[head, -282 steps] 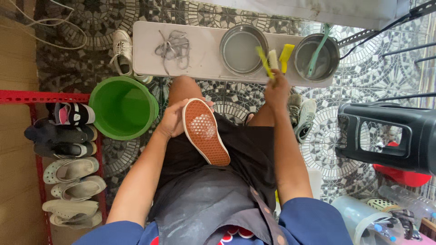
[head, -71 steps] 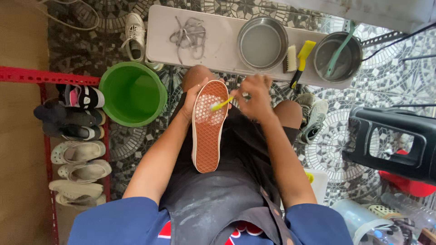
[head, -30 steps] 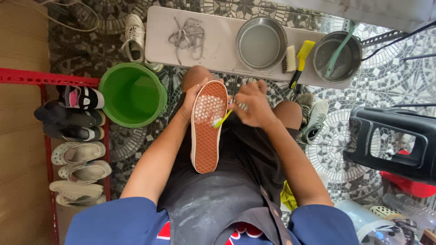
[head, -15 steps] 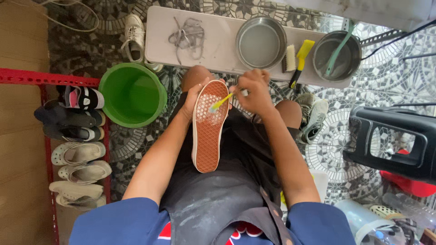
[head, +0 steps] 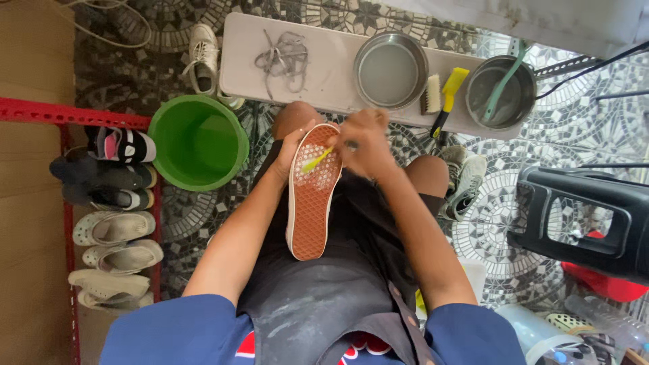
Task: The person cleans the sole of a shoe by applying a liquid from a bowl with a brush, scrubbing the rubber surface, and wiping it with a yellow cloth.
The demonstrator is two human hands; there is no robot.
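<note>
A green bucket (head: 198,143) stands on the patterned floor beside a red shoe rack (head: 101,196), while the desk (head: 324,74) carries grey laces (head: 282,57), two metal bowls and a yellow-handled brush (head: 443,98).

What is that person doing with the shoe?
A seated person holds a shoe sole-up on their lap. The left hand grips its toe end, and the right hand works a small yellow brush over the sole, which looks soapy there. Beside them stands a green bucket, and ahead is a low table with laces, two metal bowls and another brush.
</note>
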